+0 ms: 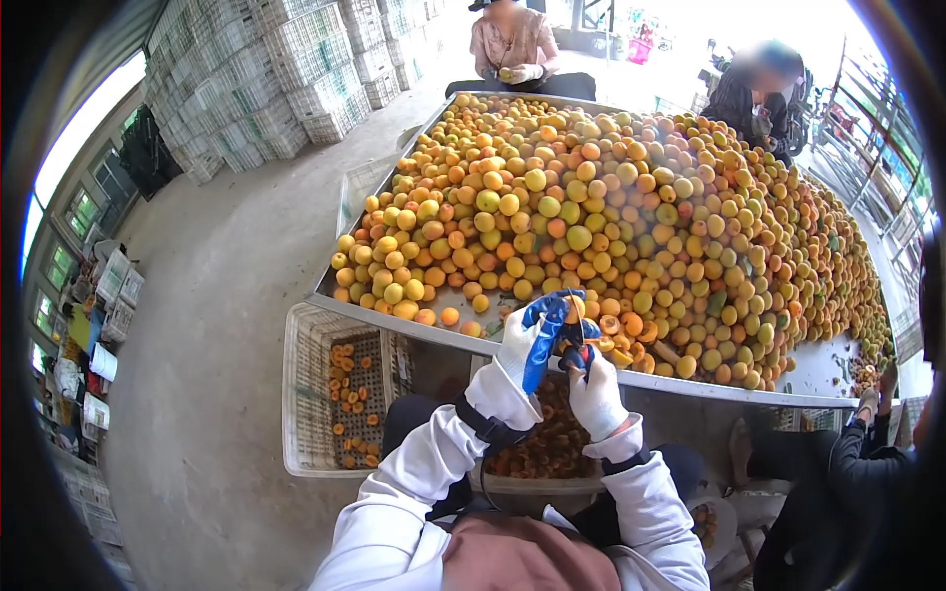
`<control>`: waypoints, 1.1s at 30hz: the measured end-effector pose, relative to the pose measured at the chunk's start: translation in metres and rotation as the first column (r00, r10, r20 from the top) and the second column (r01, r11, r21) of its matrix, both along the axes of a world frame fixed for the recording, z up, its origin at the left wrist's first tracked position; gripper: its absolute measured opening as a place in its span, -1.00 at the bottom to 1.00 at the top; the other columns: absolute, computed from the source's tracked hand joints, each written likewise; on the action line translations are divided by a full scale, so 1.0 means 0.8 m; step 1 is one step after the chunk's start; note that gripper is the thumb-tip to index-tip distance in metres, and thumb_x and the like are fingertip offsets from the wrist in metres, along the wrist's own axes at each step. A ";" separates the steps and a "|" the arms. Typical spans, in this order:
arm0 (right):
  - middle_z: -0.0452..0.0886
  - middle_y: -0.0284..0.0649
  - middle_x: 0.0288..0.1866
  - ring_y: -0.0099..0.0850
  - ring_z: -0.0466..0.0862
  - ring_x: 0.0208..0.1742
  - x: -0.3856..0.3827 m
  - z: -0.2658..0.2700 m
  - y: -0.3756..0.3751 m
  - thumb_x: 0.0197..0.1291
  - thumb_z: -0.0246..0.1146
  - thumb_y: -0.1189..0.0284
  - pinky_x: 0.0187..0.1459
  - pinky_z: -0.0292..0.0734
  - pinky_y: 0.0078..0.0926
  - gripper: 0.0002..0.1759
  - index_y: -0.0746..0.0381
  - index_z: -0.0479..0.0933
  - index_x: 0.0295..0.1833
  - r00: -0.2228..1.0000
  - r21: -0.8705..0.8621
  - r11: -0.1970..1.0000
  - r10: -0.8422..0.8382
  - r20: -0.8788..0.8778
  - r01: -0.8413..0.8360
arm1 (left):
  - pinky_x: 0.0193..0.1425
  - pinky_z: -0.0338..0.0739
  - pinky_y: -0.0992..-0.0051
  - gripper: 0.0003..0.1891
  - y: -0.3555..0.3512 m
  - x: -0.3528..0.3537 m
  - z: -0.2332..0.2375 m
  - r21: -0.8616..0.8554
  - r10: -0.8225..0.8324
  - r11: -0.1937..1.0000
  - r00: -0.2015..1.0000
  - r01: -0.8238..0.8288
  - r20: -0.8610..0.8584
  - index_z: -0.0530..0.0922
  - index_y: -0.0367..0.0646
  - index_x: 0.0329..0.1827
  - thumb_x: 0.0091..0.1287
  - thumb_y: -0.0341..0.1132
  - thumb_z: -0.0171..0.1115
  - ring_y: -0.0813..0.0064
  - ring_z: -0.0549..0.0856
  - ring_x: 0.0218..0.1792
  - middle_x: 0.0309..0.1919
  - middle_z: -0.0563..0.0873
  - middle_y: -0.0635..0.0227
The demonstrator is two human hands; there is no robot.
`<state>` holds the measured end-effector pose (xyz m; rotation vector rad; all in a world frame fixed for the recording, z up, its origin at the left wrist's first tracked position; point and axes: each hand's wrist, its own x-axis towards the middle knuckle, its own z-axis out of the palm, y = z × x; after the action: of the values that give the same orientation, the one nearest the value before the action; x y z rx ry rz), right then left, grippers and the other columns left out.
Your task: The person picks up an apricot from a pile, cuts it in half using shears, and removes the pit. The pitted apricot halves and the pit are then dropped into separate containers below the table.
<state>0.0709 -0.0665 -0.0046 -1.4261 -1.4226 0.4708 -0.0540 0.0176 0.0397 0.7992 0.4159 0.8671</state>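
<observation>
My left hand (pixel 541 337), in a white glove with blue coating on the fingers, is closed around an apricot (pixel 574 309) over the near edge of the metal table. Just beside it, my right hand (pixel 597 399), in a white glove, grips a small hand tool (pixel 577 359) with a dark and red handle. The tool's working end meets the fruit and is mostly hidden by the blue fingers. Cut orange apricot halves (pixel 619 347) lie on the table right by my hands.
A large heap of whole apricots (pixel 591 212) covers the metal table (pixel 463 340). A white crate (pixel 296 394) on the left holds apricot halves; below my hands, a crate contains darker pieces (pixel 542 443). Co-workers sit behind (pixel 512 44) and right (pixel 838 483). Stacked crates (pixel 266 79) stand far left.
</observation>
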 end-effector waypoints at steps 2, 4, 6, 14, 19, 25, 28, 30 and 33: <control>0.69 -0.05 -0.29 -0.13 0.69 -0.25 0.002 -0.007 0.002 0.42 0.09 0.57 -0.14 0.55 -0.36 -0.86 0.38 0.53 -0.04 0.999 -0.023 1.000 0.002 -0.041 -0.003 | -0.15 0.73 0.42 -0.57 0.007 0.009 -0.018 0.027 0.030 0.999 0.999 -0.030 -0.010 0.52 -0.35 0.26 0.47 -0.26 0.34 0.36 0.80 -0.24 -0.18 0.79 0.12; 0.67 -0.11 -0.32 -0.19 0.67 -0.29 0.005 -0.022 0.005 0.46 0.09 0.52 -0.18 0.53 -0.40 -0.85 0.37 0.54 -0.05 0.997 -0.046 0.999 0.007 -0.082 -0.011 | -0.12 0.75 0.45 -0.65 0.009 0.017 -0.027 0.090 0.107 0.991 0.994 -0.104 -0.028 0.58 -0.39 0.14 0.44 -0.32 0.38 0.42 0.81 -0.27 -0.25 0.78 0.25; 0.57 -0.25 -0.41 -0.29 0.56 -0.45 0.010 -0.045 0.007 0.52 0.14 0.34 -0.38 0.45 -0.39 -0.79 0.27 0.53 -0.13 0.954 -0.077 0.990 0.096 -0.285 -0.122 | -0.10 0.75 0.45 -0.67 0.017 0.022 -0.037 0.087 0.133 0.988 0.986 -0.124 -0.099 0.59 -0.39 0.10 0.42 -0.32 0.40 0.42 0.81 -0.25 -0.22 0.77 0.23; 0.46 -0.27 -0.50 -0.37 0.44 -0.67 0.021 -0.021 0.002 0.54 0.01 -0.02 -0.71 0.25 -0.36 -0.58 0.10 0.47 -0.17 0.088 0.048 0.929 0.086 -0.992 -0.368 | -0.04 0.67 0.56 -0.72 0.015 0.026 -0.040 0.207 0.115 0.973 0.992 -0.103 -0.050 0.61 -0.37 0.09 0.46 -0.34 0.36 0.52 0.78 -0.20 -0.12 0.77 0.27; 0.49 -0.39 -0.55 -0.61 0.41 -0.70 0.047 0.002 0.007 0.56 0.10 0.09 -0.69 0.28 -0.62 -0.60 0.22 0.53 -0.13 0.555 -0.057 0.995 -0.001 -0.832 -0.084 | 0.18 0.63 0.34 -0.60 0.001 0.014 -0.022 0.838 0.476 0.543 0.843 -0.059 -0.249 0.55 -0.32 0.15 0.34 -0.32 0.44 0.31 0.78 -0.01 -0.02 0.78 0.09; 0.51 -0.43 -0.55 -0.66 0.43 -0.67 0.062 0.028 -0.007 0.51 0.21 0.19 -0.64 0.26 -0.67 -0.64 0.30 0.61 0.07 0.726 -0.268 0.955 -0.096 -0.681 -0.125 | 0.47 0.37 -0.06 -0.42 -0.010 0.018 -0.037 0.991 0.667 0.038 0.736 0.126 -0.119 0.50 -0.21 0.25 0.21 -0.21 0.51 0.02 0.66 0.23 0.18 0.68 0.05; 0.49 -0.43 -0.57 -0.66 0.40 -0.69 0.063 0.024 -0.007 0.50 0.23 0.17 -0.66 0.21 -0.65 -0.66 0.27 0.59 0.00 0.758 -0.272 0.955 -0.094 -0.646 -0.114 | 0.47 0.37 -0.06 -0.39 -0.010 0.017 -0.041 0.985 0.692 -0.004 0.711 0.175 -0.123 0.50 -0.21 0.27 0.20 -0.18 0.51 0.03 0.66 0.23 0.18 0.68 0.05; 0.54 -0.39 -0.54 -0.64 0.45 -0.66 0.064 0.023 -0.007 0.47 0.27 0.22 -0.63 0.26 -0.65 -0.67 0.31 0.61 0.04 0.751 -0.263 0.959 -0.098 -0.652 -0.103 | 0.46 0.39 -0.06 -0.38 -0.009 0.016 -0.040 0.982 0.699 -0.009 0.703 0.189 -0.129 0.50 -0.21 0.28 0.20 -0.17 0.51 0.03 0.66 0.22 0.16 0.68 0.05; 0.54 -0.36 -0.56 -0.61 0.44 -0.69 0.059 0.033 -0.007 0.47 0.27 0.22 -0.65 0.26 -0.62 -0.67 0.31 0.60 -0.01 0.730 -0.290 0.951 -0.125 -0.672 -0.104 | 0.42 0.41 -0.05 -0.35 -0.005 0.008 -0.034 0.971 0.685 0.006 0.706 0.240 -0.179 0.50 -0.22 0.31 0.19 -0.16 0.50 0.02 0.67 0.18 0.14 0.69 0.05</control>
<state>0.1184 -0.0717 0.0215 -1.2887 -0.7444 1.1301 -0.0476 0.0139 0.0122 2.6101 0.5469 1.1845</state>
